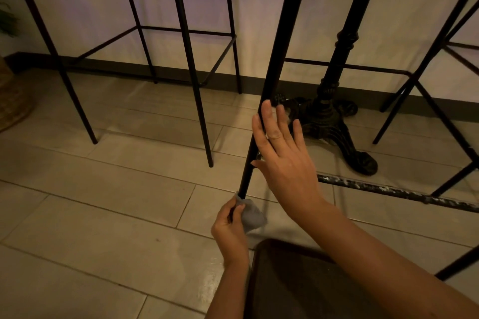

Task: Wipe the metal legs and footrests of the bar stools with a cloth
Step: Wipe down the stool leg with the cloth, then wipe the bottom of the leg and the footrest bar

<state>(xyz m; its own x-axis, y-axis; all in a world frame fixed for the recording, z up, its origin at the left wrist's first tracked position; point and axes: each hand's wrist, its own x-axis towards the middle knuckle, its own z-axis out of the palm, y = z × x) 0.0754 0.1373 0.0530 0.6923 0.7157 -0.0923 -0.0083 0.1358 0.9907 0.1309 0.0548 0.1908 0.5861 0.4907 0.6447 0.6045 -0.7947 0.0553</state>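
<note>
The grey cloth [251,212] was wrapped round the bottom of the black stool leg [269,77], right down by the tiled floor [103,202], and was pinched there in the grip of the left hand [229,230]. The right hand [282,153] was held flat against the same leg higher up, fingers straight and spread, nothing clamped. A scuffed footrest [394,191] was seen running off to the right, with a cast-iron desk base [329,116] behind it.
</note>
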